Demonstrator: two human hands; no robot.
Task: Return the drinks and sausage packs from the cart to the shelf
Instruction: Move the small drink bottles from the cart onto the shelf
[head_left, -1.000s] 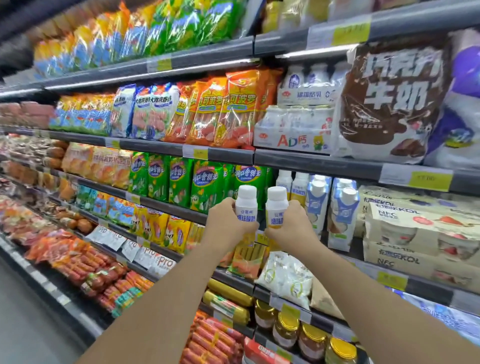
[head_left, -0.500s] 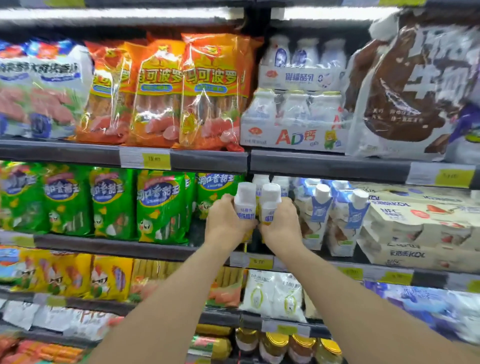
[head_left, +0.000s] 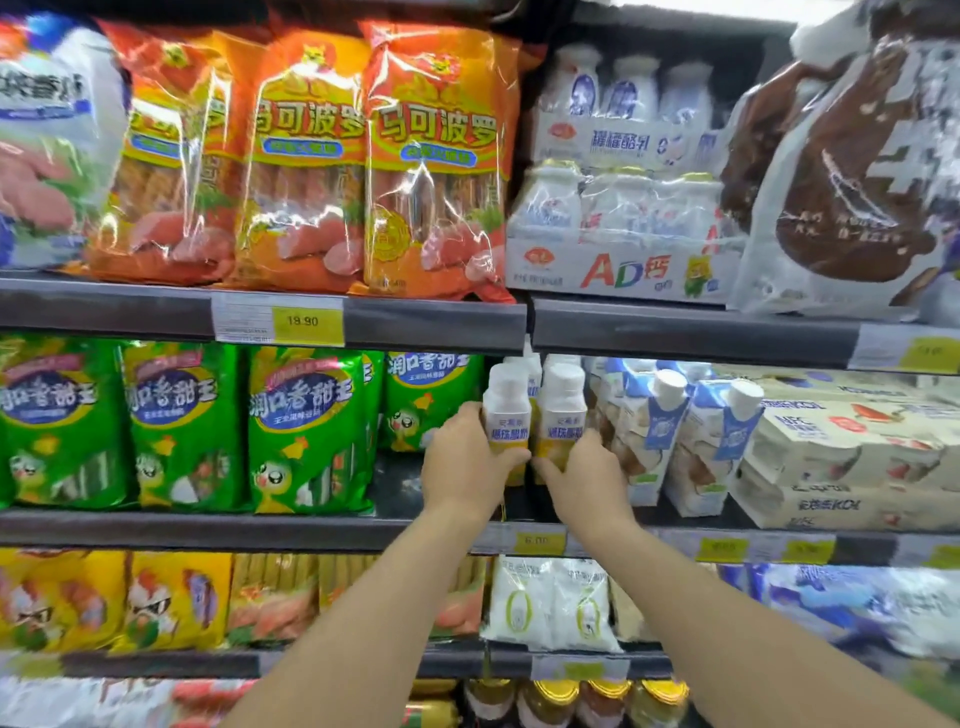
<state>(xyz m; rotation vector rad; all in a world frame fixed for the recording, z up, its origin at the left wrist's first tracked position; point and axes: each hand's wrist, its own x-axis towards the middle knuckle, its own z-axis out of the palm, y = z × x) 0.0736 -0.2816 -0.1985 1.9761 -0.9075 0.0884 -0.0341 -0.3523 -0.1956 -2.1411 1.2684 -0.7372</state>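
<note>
I am holding two white bottles upright, side by side: my left hand (head_left: 464, 462) is gripping the left bottle (head_left: 507, 418), my right hand (head_left: 584, 474) the right bottle (head_left: 563, 415), both standing on the shelf (head_left: 260, 527) between four green sausage packs (head_left: 306, 431) and two blue cartons (head_left: 719, 441).

Two white drink bottles stand side by side on the middle shelf (head_left: 260, 527), in the gap between green sausage packs (head_left: 306, 431) and blue-and-white cartons (head_left: 644, 431). The left hand (head_left: 460, 460) grips the left bottle (head_left: 506, 415); the right hand (head_left: 584, 480) holds the right bottle (head_left: 563, 410) low down. Above that shelf stand orange sausage packs (head_left: 436, 161).
</note>
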